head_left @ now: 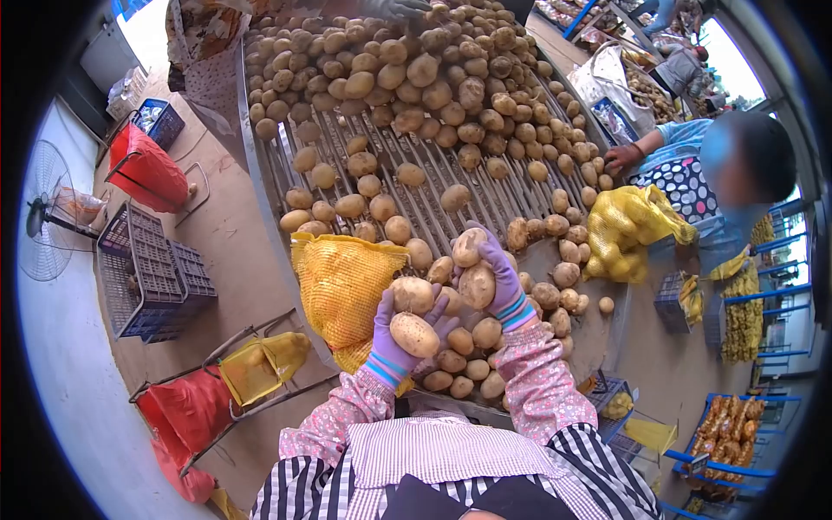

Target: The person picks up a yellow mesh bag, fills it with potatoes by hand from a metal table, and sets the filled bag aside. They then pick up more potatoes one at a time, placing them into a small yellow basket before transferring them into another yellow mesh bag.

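Note:
Both my hands wear purple gloves with blue-striped cuffs. Potatoes [414, 334] fill my left hand [390, 338], two of them plainly seen, one above the other. In my right hand [500, 276] are two more potatoes [477, 286], held against the palm and fingers. Loose potatoes [463, 339] lie on the table just below and between my hands. A yellow mesh bag [342, 282] stands left of my left hand, its net bulging with contents. Beyond my hands, a large heap of potatoes [407, 78] spreads over a slatted sorting table [416, 208].
At the right, a person [685, 173] stands by the table near a filled yellow bag [633, 225]. A gloved hand [394, 9] shows at the far end. On the left are dark crates [147, 277], a fan [43, 212] and red bags on frames [186, 412].

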The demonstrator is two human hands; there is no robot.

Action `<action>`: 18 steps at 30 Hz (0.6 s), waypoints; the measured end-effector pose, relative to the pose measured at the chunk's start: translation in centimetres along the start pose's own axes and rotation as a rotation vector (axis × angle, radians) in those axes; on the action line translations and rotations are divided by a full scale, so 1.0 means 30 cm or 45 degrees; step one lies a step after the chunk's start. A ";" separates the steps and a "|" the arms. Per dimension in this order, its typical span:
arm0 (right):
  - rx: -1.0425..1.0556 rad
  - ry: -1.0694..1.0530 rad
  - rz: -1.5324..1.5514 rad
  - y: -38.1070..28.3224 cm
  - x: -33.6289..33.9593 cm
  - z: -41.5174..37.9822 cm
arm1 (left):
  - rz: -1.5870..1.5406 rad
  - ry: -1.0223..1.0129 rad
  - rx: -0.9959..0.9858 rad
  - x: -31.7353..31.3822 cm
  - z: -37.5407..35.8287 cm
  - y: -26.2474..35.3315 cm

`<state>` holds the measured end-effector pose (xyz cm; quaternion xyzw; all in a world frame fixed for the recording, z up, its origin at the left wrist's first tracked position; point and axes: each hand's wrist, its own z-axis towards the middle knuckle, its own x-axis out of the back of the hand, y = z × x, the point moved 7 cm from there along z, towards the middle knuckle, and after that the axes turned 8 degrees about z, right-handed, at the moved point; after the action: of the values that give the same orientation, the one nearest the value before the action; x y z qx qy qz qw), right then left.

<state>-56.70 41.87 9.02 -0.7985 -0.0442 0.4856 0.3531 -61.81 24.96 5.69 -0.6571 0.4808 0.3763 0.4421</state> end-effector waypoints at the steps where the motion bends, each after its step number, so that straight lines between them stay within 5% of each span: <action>1: 0.006 0.009 0.004 0.012 0.001 -0.041 | -0.010 -0.021 0.039 0.000 0.017 -0.021; 3: 0.264 0.160 -0.797 0.002 -0.013 -0.133 | 0.153 -0.240 0.159 -0.033 0.027 -0.075; 4: 0.296 0.262 -0.891 0.011 -0.020 -0.181 | 0.094 -0.131 0.122 0.009 0.049 -0.091; 10: 0.424 0.384 -1.182 -0.015 0.053 -0.379 | 0.194 -0.063 0.066 0.058 0.019 -0.284; 18: 0.447 0.058 -1.243 0.014 -0.080 -0.540 | 0.170 -0.286 -0.038 0.067 -0.156 -0.366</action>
<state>-45.01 32.13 15.07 -0.6238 -0.3218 0.2467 0.6682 -50.39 21.55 7.78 -0.5838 0.4654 0.4831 0.4574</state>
